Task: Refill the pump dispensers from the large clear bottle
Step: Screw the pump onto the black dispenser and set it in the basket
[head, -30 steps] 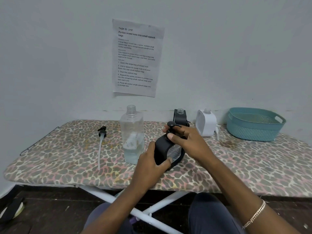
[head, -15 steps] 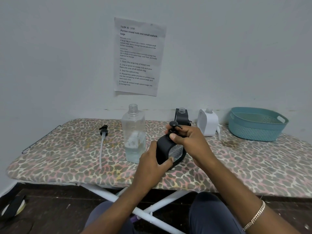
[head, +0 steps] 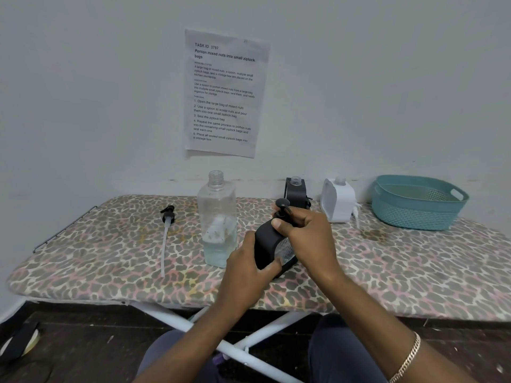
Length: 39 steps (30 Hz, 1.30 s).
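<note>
Item: black pump dispenser point(head: 266, 244), centre frame, slightly tilted, just right of the uncapped large clear bottle point(head: 217, 219); left hand point(head: 246, 269) grips its body, right hand point(head: 307, 239) curls round the pump collar; step judged a collar twist, best done with the body braced upright, guarding against spills and cross-threading.

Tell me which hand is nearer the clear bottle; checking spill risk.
Left. The left hand grips the dispenser just right of the bottle; the right hand is farther right, at its pump.
</note>
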Each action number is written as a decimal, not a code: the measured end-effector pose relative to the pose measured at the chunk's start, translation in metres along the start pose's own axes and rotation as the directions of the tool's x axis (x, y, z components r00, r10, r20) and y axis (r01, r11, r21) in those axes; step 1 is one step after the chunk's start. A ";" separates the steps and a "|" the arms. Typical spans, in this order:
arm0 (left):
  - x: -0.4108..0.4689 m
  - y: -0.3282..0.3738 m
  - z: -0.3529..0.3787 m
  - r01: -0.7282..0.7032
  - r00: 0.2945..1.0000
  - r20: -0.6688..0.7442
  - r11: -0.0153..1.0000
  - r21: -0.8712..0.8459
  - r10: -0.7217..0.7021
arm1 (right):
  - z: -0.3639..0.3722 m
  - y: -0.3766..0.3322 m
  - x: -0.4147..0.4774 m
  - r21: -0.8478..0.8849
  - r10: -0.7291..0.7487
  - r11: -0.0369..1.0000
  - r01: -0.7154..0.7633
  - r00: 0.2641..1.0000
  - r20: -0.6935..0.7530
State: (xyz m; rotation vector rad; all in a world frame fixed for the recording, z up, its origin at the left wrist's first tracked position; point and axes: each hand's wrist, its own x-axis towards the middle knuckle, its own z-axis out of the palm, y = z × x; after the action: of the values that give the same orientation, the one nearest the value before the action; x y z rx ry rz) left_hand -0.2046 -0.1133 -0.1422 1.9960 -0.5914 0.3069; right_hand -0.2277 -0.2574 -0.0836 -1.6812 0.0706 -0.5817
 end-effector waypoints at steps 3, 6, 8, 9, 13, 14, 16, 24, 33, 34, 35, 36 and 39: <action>0.000 -0.001 0.001 -0.001 1.000 -0.005 1.000 0.001 0.001 | 0.004 0.000 -0.004 -0.002 -0.012 1.000 0.012 0.999 -0.047; 0.000 -0.002 0.001 -0.005 1.000 -0.011 1.000 0.006 0.005 | 0.006 -0.001 -0.007 0.000 -0.024 1.000 0.024 0.996 -0.082; 0.000 -0.002 0.002 -0.005 1.000 -0.008 1.000 0.007 0.005 | 0.007 -0.001 -0.009 0.008 -0.022 1.000 0.023 0.995 -0.100; -0.001 -0.002 0.002 -0.005 1.000 -0.007 1.000 0.010 0.005 | 0.008 -0.002 -0.009 0.012 -0.019 1.000 0.021 0.994 -0.110; -0.001 -0.002 0.002 0.000 1.000 -0.006 1.000 0.012 0.001 | 0.008 -0.002 -0.011 0.028 -0.010 1.000 0.014 0.991 -0.133; -0.001 -0.003 0.002 0.003 1.000 -0.007 1.000 0.011 -0.003 | 0.008 -0.002 -0.012 0.033 -0.013 0.999 0.018 0.991 -0.133; -0.001 -0.003 0.003 0.006 1.000 -0.012 1.000 0.015 -0.006 | 0.009 -0.001 -0.013 0.031 -0.032 0.999 0.037 0.990 -0.136; -0.003 -0.003 0.006 -0.005 0.998 -0.060 0.998 0.060 0.008 | 0.011 -0.005 -0.015 -0.021 -0.111 0.994 0.109 0.985 -0.130; -0.015 0.006 0.018 0.048 0.977 -0.215 0.985 0.167 -0.011 | 0.013 -0.005 -0.018 -0.015 -0.137 0.991 0.136 0.984 -0.117; -0.015 0.008 0.018 0.059 0.975 -0.220 0.984 0.169 -0.021 | 0.013 -0.005 -0.018 -0.025 -0.146 0.989 0.144 0.983 -0.115; -0.016 0.010 0.018 0.068 0.975 -0.222 0.983 0.170 -0.029 | 0.013 -0.004 -0.017 -0.038 -0.151 0.988 0.148 0.982 -0.116; -0.016 0.011 0.018 0.072 0.974 -0.223 0.983 0.172 -0.032 | 0.014 -0.003 -0.017 -0.048 -0.153 0.988 0.149 0.981 -0.118; -0.016 0.012 0.017 0.069 0.974 -0.224 0.981 0.182 -0.027 | 0.013 -0.002 -0.015 -0.087 -0.151 0.986 0.140 0.981 -0.125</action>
State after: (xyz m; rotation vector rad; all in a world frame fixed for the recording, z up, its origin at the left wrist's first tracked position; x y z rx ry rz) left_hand -0.2251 -0.1284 -0.1480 2.1175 -0.3831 0.5654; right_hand -0.2361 -0.2393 -0.0884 -1.7316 0.0656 -0.8084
